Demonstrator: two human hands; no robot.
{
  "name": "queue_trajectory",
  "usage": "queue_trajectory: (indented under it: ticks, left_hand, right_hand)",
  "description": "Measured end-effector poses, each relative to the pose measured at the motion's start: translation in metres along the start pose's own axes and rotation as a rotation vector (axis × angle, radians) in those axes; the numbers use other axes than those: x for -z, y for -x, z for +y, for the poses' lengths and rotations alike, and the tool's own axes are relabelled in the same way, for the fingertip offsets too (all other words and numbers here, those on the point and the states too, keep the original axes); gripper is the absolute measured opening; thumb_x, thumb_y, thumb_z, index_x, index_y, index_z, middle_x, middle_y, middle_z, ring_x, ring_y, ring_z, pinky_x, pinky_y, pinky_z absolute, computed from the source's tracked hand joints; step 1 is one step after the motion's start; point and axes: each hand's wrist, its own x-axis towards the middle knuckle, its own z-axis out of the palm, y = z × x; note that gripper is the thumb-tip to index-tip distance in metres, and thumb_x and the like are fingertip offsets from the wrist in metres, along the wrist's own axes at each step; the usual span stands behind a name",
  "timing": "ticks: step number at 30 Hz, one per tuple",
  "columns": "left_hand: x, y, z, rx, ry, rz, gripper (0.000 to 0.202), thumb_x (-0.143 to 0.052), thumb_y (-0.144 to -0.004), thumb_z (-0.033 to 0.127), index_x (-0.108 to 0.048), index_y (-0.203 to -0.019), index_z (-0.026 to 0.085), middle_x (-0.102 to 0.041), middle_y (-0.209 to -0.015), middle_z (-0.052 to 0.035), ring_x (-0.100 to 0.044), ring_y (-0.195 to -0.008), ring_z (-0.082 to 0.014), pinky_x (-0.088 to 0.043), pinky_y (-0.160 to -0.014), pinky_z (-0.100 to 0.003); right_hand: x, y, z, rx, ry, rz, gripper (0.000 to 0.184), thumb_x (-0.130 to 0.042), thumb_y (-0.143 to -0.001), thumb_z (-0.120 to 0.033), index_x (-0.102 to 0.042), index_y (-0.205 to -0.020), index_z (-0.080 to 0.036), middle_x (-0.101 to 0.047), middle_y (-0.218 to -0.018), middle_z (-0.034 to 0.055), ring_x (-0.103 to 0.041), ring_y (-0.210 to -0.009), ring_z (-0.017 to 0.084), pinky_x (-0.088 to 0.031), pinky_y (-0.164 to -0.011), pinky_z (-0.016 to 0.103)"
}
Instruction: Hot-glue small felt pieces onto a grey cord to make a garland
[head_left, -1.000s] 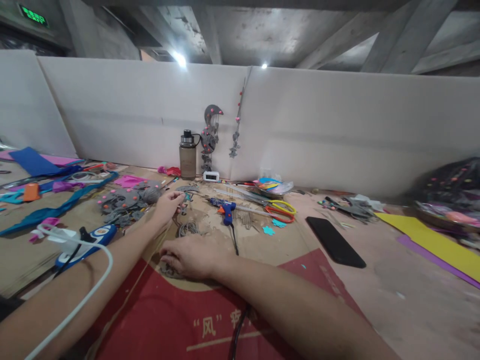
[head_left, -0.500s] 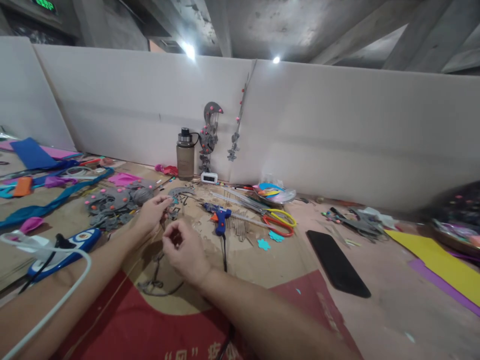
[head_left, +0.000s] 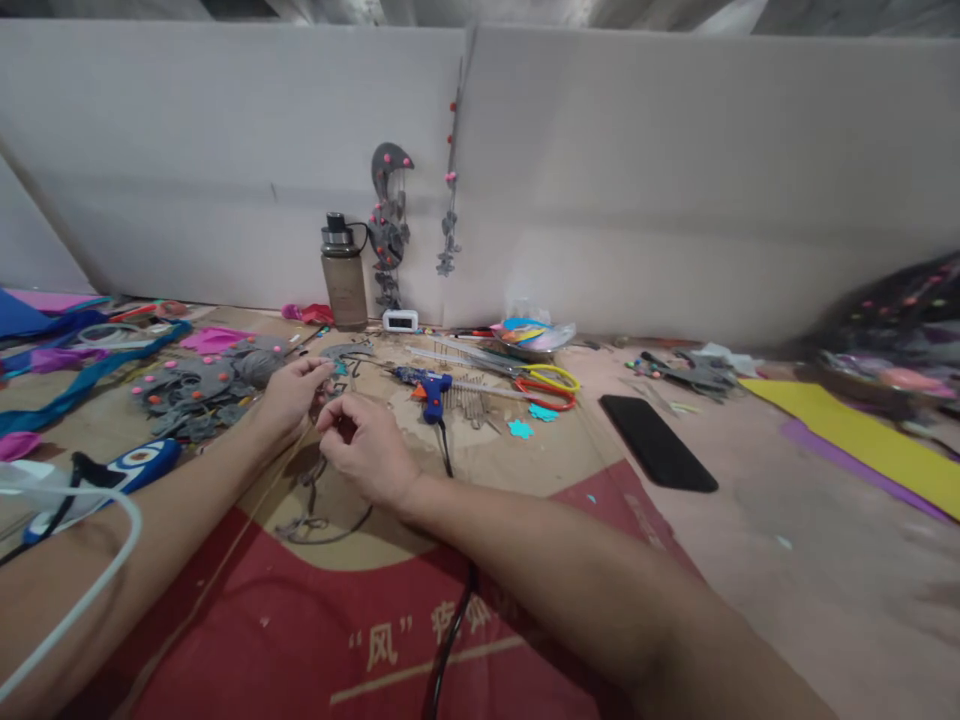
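The right hand point(head_left: 371, 452) pinches a thin grey cord point(head_left: 306, 523) trailing onto red-and-tan printed cardboard point(head_left: 292, 630). The left hand point(head_left: 294, 398) curls alongside; I cannot tell its hold.

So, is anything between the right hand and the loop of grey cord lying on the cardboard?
Nothing visible is: the grey cord runs from its loop up toward the right hand unobstructed. The blue glue gun lies beyond that hand, off to the right.

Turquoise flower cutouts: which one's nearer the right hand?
The left one in view, nearer the camera and the right hand; the other cutout lies farther back, close by the scissors' red handle.
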Motion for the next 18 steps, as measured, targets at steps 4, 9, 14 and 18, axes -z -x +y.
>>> queue_trajectory:
  ticks: [4, 9, 14, 18]
  left_hand:
    - [-0.0021, 0.0016, 0.0029, -0.031, -0.043, -0.034, 0.026, -0.074, -0.057, 0.031, -0.058, -0.071, 0.015, -0.053, -0.046, 0.0044, -0.044, -0.038, -0.007, -0.03, -0.038, -0.016]
    - [0.0001, -0.0022, -0.0021, -0.097, -0.065, -0.041, 0.028, -0.074, -0.057, 0.033, -0.061, -0.072, 0.014, -0.054, -0.049, 0.0042, -0.046, -0.041, -0.0068, -0.03, -0.038, -0.017]
    - [0.0013, -0.001, -0.0067, -0.092, -0.048, -0.063, 0.031, -0.075, -0.058, 0.037, -0.06, -0.073, 0.014, -0.053, -0.049, 0.0041, -0.046, -0.041, -0.0073, -0.03, -0.038, -0.017]
    - [-0.0001, 0.0021, -0.0059, -0.08, -0.049, -0.094, 0.033, -0.075, -0.059, 0.039, -0.061, -0.075, 0.013, -0.053, -0.048, 0.0039, -0.044, -0.04, -0.0063, -0.029, -0.038, -0.016]
  right_hand:
    - [0.0015, 0.0021, -0.0011, 0.042, 0.069, -0.005, 0.011, -0.049, -0.073, -0.012, -0.057, -0.074, -0.019, -0.055, -0.074, -0.0019, -0.051, -0.073, 0.011, -0.042, -0.072, 0.022]
    - [-0.0004, 0.0032, 0.0004, 0.044, 0.126, -0.009, 0.015, -0.049, -0.072, -0.008, -0.06, -0.072, -0.019, -0.055, -0.071, -0.0017, -0.052, -0.074, 0.012, -0.042, -0.074, 0.023]
    - [-0.0029, 0.0035, 0.0051, 0.045, 0.113, -0.019, 0.02, -0.048, -0.071, -0.007, -0.063, -0.072, -0.019, -0.058, -0.074, -0.0006, -0.054, -0.075, 0.012, -0.042, -0.074, 0.023]
    - [-0.0037, 0.0034, 0.0066, 0.036, 0.098, -0.038, 0.023, -0.046, -0.072, -0.006, -0.065, -0.073, -0.019, -0.061, -0.075, 0.0002, -0.055, -0.074, 0.012, -0.043, -0.072, 0.023]
